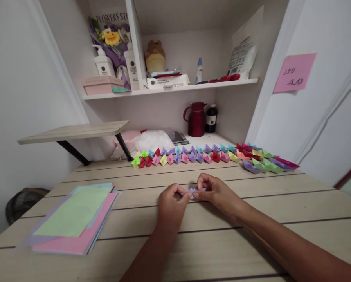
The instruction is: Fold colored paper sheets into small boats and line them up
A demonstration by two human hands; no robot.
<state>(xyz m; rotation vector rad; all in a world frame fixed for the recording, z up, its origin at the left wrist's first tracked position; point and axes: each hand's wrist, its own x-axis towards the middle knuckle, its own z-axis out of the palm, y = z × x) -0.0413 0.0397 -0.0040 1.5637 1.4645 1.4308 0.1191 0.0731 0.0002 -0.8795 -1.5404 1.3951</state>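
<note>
Both hands meet over the middle of the wooden table (251, 243). My left hand (171, 204) and my right hand (215, 192) each pinch one end of a small folded purple paper piece (193, 190), held just above the tabletop. Fingers of both hands are closed on it. Behind the hands runs a long row of folded paper boats (198, 156) in green, red, pink, purple, blue and yellow, with more of them piled at the right end (263, 160).
A stack of coloured paper sheets (75, 219) lies at the front left. A raised wooden shelf board (75, 131) stands at the back left. A dark red jug (196, 118), a dark bottle (211, 118) and a white bag (153, 140) sit at the back. A pink note (294, 72) hangs on the right wall.
</note>
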